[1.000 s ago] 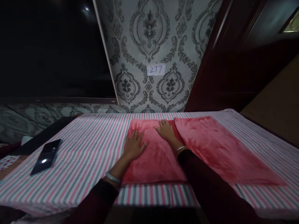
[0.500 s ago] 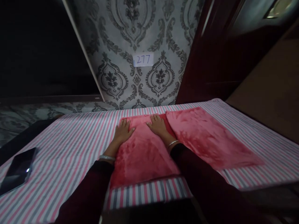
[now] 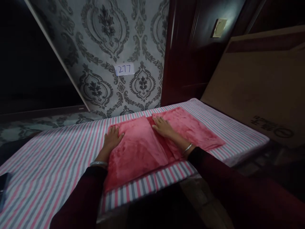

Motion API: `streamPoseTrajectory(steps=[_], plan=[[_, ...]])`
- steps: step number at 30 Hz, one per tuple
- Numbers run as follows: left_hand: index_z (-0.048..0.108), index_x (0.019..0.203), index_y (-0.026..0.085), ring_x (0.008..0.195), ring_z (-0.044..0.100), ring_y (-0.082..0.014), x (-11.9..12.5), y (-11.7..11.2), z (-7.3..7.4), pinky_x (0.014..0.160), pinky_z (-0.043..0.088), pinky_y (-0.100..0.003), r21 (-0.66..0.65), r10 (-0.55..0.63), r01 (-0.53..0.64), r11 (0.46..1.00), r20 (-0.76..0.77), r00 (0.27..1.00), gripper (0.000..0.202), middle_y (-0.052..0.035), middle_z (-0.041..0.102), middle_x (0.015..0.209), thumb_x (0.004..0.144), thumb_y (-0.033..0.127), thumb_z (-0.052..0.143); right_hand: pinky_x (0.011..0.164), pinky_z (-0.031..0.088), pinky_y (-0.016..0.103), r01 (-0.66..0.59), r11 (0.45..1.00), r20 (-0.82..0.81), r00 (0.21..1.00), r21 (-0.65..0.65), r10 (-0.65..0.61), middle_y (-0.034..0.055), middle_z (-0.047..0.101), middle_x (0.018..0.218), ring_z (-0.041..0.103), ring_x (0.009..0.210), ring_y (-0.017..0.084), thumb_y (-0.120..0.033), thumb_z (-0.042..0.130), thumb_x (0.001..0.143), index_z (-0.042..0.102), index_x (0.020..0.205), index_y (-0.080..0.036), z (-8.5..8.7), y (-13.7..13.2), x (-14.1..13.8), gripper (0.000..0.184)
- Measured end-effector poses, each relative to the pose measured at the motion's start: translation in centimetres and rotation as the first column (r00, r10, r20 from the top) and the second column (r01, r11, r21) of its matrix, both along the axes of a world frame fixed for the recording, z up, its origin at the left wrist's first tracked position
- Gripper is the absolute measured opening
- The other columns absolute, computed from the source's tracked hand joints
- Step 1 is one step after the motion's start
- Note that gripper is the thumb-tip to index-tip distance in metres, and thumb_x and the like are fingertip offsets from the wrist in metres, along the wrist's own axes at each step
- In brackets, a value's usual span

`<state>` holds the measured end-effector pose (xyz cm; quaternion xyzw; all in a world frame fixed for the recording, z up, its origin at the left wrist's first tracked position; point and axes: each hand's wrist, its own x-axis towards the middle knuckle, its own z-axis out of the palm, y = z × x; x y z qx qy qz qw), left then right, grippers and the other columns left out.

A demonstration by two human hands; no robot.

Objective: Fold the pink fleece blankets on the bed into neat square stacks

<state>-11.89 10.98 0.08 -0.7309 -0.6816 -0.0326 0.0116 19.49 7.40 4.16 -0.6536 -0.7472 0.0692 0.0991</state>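
A plush pink-red cloth lies on the striped tablecloth, its left part folded in and its right part spread flat beside it. At the far left edge of the cloth, my left hand rests with fingers apart. My right hand lies palm down near the seam between the two parts, its fingertips on the far inner edge of the right part. Neither hand grips anything that I can see.
A phone is partly in view at the left table edge. Behind the table are a dark screen and a wall with a paper label reading 277. A large cardboard box leans at the right.
My right hand has moved right, from the folded part to the inner edge of the right part. My left hand stays at the left edge. The view has swung to the right.
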Motion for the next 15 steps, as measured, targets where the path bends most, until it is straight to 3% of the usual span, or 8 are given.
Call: streamPoseTrajectory(steps=[3, 8, 11, 15], plan=[[0.031, 0.162, 0.013, 0.161, 0.016, -0.032, 0.0, 0.1, -0.1, 0.122, 0.032, -0.06, -0.001, -0.006, 0.006, 1.0, 0.018, 1.0, 0.069, -0.0168, 0.019, 0.173, 0.104, 0.05, 0.028, 0.124, 0.021, 0.06, 0.025, 0.999, 0.091, 0.995, 0.024, -0.027, 0.0133, 0.022, 0.172, 0.019, 0.159, 0.033, -0.046, 0.034, 0.108, 0.031, 0.164, -0.022, -2.2, -1.2, 2.8, 0.062], [0.034, 0.161, 0.013, 0.16, 0.016, -0.0326, -0.1, 0.1, 0.0, 0.122, 0.032, -0.059, 0.018, -0.007, 0.007, 1.0, 0.032, 0.999, 0.067, -0.0178, 0.02, 0.172, 0.103, 0.047, 0.032, 0.125, 0.017, 0.06, 0.005, 0.997, 0.117, 0.993, 0.076, -0.014, 0.0128, 0.028, 0.17, 0.022, 0.157, 0.034, -0.043, 0.037, 0.107, 0.034, 0.164, -0.021, -5.3, -1.8, 3.6, 0.061], [0.034, 0.162, 0.014, 0.16, 0.016, -0.0331, -0.2, 0.0, -0.1, 0.121, 0.032, -0.06, 0.026, -0.011, 0.01, 1.0, 0.047, 0.999, 0.067, -0.0181, 0.021, 0.172, 0.103, 0.047, 0.033, 0.125, 0.02, 0.06, -0.008, 1.0, 0.08, 0.997, -0.006, 0.008, 0.0117, 0.026, 0.171, 0.022, 0.158, 0.034, -0.046, 0.038, 0.107, 0.033, 0.164, -0.022, -4.8, -1.0, 3.9, 0.062], [0.033, 0.162, 0.014, 0.161, 0.013, -0.0331, -0.3, 0.0, -0.3, 0.121, 0.031, -0.061, 0.03, -0.02, 0.018, 0.999, 0.061, 0.998, 0.067, -0.0189, 0.019, 0.172, 0.104, 0.049, 0.031, 0.123, 0.027, 0.057, -0.017, 0.999, 0.043, 0.999, -0.031, 0.018, 0.0102, 0.03, 0.17, 0.026, 0.157, 0.03, -0.045, 0.025, 0.109, 0.033, 0.164, -0.024, -2.1, 2.3, 4.3, 0.059]])
